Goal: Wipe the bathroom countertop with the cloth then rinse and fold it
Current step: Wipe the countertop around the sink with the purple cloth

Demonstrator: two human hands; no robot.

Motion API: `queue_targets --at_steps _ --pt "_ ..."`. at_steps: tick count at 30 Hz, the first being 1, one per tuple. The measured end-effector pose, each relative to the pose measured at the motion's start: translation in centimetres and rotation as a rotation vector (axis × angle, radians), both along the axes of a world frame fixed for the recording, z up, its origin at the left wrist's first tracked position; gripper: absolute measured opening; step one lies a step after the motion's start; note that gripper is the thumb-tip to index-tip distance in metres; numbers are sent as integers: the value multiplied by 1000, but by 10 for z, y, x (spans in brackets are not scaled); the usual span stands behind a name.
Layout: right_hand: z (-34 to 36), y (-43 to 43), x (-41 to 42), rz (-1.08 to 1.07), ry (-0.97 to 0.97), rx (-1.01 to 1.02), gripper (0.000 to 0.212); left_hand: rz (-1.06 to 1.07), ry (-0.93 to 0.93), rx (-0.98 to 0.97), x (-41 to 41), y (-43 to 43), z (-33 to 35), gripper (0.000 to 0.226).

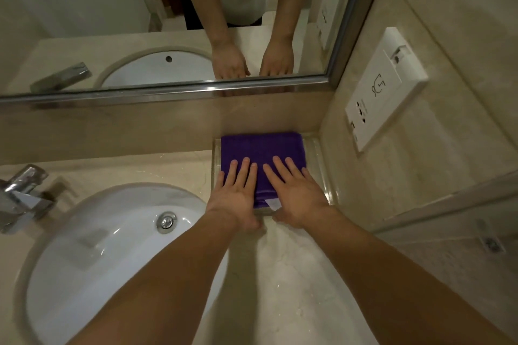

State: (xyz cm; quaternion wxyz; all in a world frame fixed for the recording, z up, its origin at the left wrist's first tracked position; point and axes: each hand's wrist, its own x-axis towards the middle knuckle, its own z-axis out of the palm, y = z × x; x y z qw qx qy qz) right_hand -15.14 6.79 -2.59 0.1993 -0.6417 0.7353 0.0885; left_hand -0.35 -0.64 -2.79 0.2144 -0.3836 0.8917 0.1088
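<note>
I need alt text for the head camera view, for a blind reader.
The left hand and the right hand rest flat on a folded purple cloth lying on a clear tray in the corner of the countertop. A white sink and a faucet are to the left; a mirror hangs behind.

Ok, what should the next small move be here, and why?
Probably lift both hands away: the purple cloth already lies folded on the glass tray, with the left hand and right hand flat on it, fingers straight, gripping nothing. Whether wiping came first cannot be told.
</note>
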Motion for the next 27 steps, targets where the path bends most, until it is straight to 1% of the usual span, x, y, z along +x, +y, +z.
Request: queue_targets --at_steps 2,6,9,16,23,27 --pt "-3 5 3 -16 0 -28 104 2 25 -18 4 5 -1 117" --pt "-6 16 11 -44 -15 -39 101 -12 102 -82 17 16 -5 94" --pt "-5 24 17 -49 -10 -25 97 -23 128 -115 24 24 -7 84" --pt "1 38 22 -46 -36 -23 84 -26 117 -103 32 39 -2 79" --pt "-1 68 36 -48 -18 -63 83 -20 130 -108 45 70 0 74" --pt "-7 92 46 -62 -20 -77 84 -40 136 -131 57 91 -5 77"
